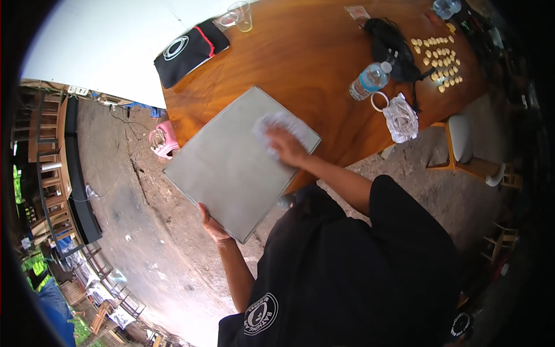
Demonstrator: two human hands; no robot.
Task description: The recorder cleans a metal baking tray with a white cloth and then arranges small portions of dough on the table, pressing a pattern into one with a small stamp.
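In the head view, a large flat grey panel (231, 168) lies tilted, its far corner resting on the edge of a polished wooden bench (312, 58) and its near part jutting out over the dirt floor (144, 231). The left hand (213, 226) grips the panel's near edge, fingers curled under it and thumb on top, so it is closed around the rim. The right hand (286, 146) lies flat with fingers spread, pressing a crumpled white cloth (277, 128) against the panel's upper surface near its far right corner.

On the bench beyond the panel stand a clear plastic water bottle (370, 80) with a white cap, a clear drinking glass (241, 15) and a black folded garment (191, 49) with a red stripe. A black bag (390, 43) lies beside rows of small pale yellow pieces (442, 61). A white bundle (400, 118) sits at the bench's edge, just beside the bottle. A pink plastic stool (163, 140) stands on the floor left of the panel, and a white-seated stool (462, 139) stands to the right.
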